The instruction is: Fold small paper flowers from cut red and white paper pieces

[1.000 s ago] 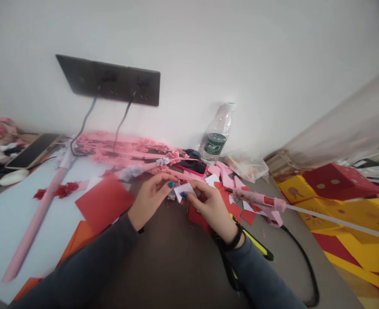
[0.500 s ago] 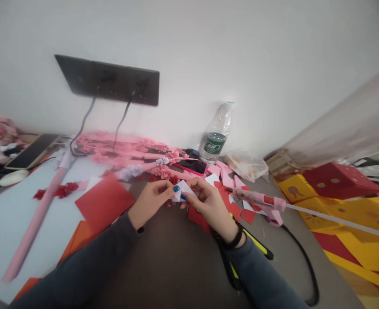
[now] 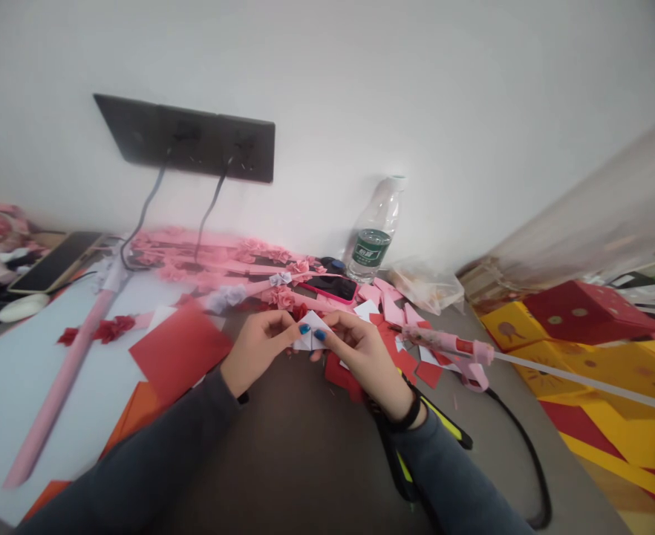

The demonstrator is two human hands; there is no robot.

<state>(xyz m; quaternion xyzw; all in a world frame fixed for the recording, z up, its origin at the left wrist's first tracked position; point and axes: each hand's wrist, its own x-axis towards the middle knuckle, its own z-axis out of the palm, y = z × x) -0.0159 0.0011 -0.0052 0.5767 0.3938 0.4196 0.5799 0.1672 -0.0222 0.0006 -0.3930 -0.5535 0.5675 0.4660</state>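
Note:
A small piece of folded white paper (image 3: pixel 311 322) is pinched between both of my hands above the table. My left hand (image 3: pixel 264 345) grips its left side, the thumb lying on the front face. On the other side my right hand (image 3: pixel 361 353) is closed on the paper, its thumb pressing near the centre crease. Fingers behind the paper are partly hidden. Left of my hands lies a square of red paper (image 3: pixel 180 353). Under and beside my right hand are red paper pieces (image 3: pixel 428 374) and a yellow-and-black cutter (image 3: pixel 447 425).
A pink glue gun (image 3: pixel 444 342) with a long white stick lies at the right. Behind my hands stand a water bottle (image 3: pixel 370 241), a phone (image 3: pixel 330 287) and pink paper flowers (image 3: pixel 249 249). A pink rolled tube (image 3: pixel 65 394) rests on white sheets. Yellow boxes (image 3: pixel 561 364) sit far right.
My right thumb has shifted slightly up on the white paper, and both flaps now meet at a centre crease in a peaked shape. The surroundings look the same.

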